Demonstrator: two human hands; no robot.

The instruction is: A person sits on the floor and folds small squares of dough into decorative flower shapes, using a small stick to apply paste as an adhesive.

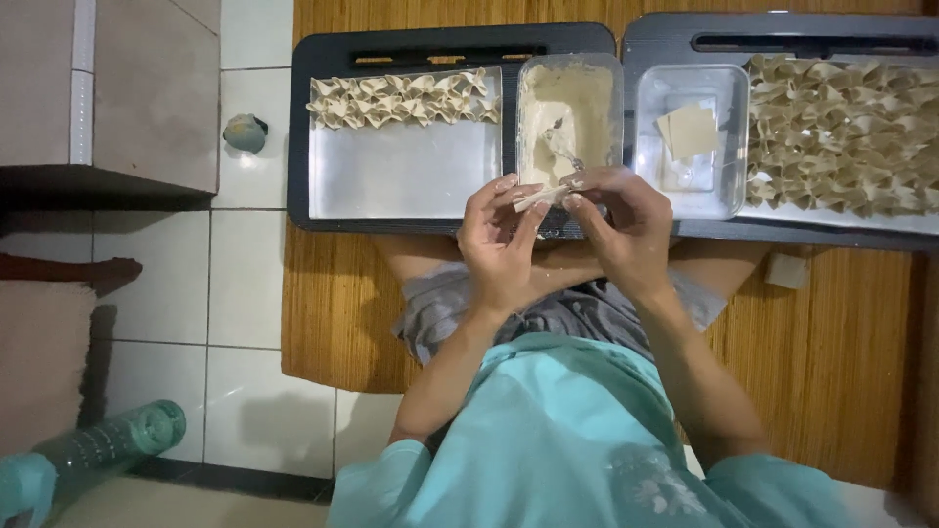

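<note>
Here both hands (pixel 562 220) pinch a wrapper (pixel 541 197) lying left-to-right.

The right tray (pixel 782 34) is cut off, perhaps holding more dumplings (pixel 841 132).

The single head view is dim and soft, with a greenish-grey cast and muted colours, and light seems to fall from above and ahead, since the metal tray (pixel 401 176) and the white floor tiles (pixel 245 284) are the brightest, faintly glaring areas. Shadows gather under the ledge (pixel 98 191) at upper left and along the right edge of the woven mat (pixel 831 332). The teal bottle (pixel 98 450) at lower left is blurred, and wide-angle distortion bends the tray edges and tile lines near the borders.
</note>
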